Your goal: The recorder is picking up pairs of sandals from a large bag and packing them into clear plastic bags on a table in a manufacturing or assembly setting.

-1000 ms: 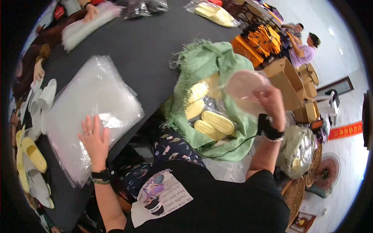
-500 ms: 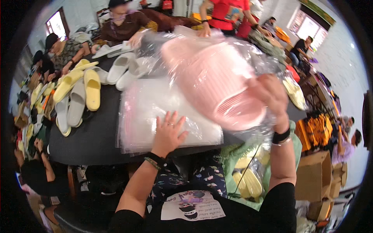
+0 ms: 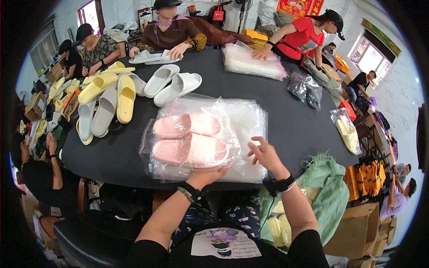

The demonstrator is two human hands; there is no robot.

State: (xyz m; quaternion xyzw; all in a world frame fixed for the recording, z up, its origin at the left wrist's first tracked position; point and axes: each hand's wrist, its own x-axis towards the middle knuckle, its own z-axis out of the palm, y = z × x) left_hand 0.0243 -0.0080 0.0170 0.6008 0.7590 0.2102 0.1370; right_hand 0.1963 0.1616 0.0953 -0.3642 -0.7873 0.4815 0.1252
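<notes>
Inside a clear plastic bag (image 3: 233, 136), two pink slippers (image 3: 203, 148)

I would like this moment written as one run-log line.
left hand: at near edge of bagged pink slippers | right hand: empty, over right side of clear-bag stack | nearby: green sack holding yellow slippers

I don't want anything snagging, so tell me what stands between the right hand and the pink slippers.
Only the clear bag around the pink slippers: its loose plastic spreads toward the right hand. Nothing else visible stands between.
</notes>
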